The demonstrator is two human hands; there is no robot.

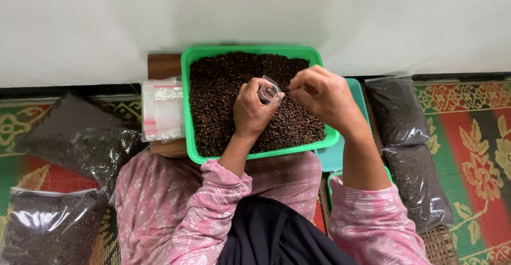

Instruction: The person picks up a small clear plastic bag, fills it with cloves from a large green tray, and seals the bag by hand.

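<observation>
Our left hand [250, 110] is curled shut around a small clear bag [269, 90], held just above the dark spices in the green tray [186, 110]. Just beside it, our right hand [324, 95] pinches its fingertips together near the bag's mouth. Further left lies a stack of empty bags [161, 109].

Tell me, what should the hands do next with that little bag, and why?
Probably the right hand should dip down and pinch up more dark seeds. The left hand holds the small clear bag open over the green tray, the bag looks nearly empty, and the right fingers are bunched just beside its mouth.
</observation>
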